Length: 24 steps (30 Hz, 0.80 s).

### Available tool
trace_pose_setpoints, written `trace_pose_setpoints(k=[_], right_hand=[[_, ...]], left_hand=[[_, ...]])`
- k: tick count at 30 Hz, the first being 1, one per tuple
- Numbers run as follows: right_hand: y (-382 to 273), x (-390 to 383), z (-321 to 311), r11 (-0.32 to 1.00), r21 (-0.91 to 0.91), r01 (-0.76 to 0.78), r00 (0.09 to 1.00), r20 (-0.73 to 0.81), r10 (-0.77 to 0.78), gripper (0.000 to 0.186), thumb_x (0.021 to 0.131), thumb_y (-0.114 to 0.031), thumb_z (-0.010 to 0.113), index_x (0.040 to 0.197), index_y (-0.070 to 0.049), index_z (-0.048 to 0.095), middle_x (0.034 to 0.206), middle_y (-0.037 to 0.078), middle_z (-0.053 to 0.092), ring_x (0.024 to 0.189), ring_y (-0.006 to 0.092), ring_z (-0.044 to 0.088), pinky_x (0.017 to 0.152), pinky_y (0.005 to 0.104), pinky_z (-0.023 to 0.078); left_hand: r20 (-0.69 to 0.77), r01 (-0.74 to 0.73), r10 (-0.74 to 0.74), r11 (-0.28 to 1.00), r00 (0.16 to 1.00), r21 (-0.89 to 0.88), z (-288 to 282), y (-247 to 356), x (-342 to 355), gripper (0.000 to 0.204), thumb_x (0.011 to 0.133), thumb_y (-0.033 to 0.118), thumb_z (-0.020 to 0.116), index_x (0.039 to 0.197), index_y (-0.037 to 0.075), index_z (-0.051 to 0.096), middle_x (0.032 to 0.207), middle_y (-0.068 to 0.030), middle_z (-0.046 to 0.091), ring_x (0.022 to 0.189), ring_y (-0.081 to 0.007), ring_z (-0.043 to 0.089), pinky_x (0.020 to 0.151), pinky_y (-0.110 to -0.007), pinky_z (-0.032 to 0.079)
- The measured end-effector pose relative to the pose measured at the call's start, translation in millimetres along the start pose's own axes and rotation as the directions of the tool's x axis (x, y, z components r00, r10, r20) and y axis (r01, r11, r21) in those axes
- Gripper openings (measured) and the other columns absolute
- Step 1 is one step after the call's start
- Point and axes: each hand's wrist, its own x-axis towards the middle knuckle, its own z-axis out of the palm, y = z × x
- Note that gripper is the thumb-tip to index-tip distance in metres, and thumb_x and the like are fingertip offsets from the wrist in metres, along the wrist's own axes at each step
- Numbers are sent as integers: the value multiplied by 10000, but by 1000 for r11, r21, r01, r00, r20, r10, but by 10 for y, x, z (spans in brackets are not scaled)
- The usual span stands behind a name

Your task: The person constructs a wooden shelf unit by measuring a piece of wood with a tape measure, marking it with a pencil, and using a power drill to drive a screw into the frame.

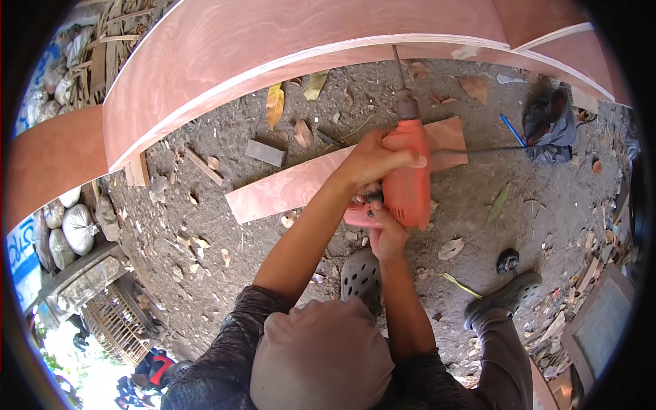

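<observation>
An orange-red corded power drill [410,188] points away from me, its long bit [399,68] meeting the pale edge of a large reddish plywood panel [307,31]. Whether the tip has entered the wood cannot be made out. My left hand [378,162] is wrapped over the front of the drill's body, thumb across its top. Around the rear handle, my right hand [388,236] is closed, fingers near the trigger. A dark chuck [406,104] grips the bit. Below the drill, a loose plywood strip [287,188] lies slanted on the dirt.
A black cord [485,149] runs right from the drill, by a blue pen [512,130] and a black plastic bag [550,126]. A small grey block [266,152] and dry leaves litter the ground. Tied sacks [80,229] stand left; a framed panel [600,328] leans at right.
</observation>
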Motion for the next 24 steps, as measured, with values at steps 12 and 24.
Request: trace_pose_setpoints(k=[12,24], right_hand=[[-33,57,79,998,38,54,993,101,-57,327,879,47,682,1190,-5,595,1073,105,664,973,223,650,861,374,545],[-129,-11,41,998,65,0,998,63,-4,477,893,32,659,1345,-23,518,1192,115,655,1050,232,634,893,414,535]], left_hand=[[-13,-2,3,997,1000,80,-12,18,25,840,607,409,865,1263,-57,626,978,-144,695,798,-216,666,554,-346,512],[-66,57,-46,983,997,175,72,157,-132,771,661,411,864,1260,-13,628,975,-117,694,791,-195,677,530,-351,527]])
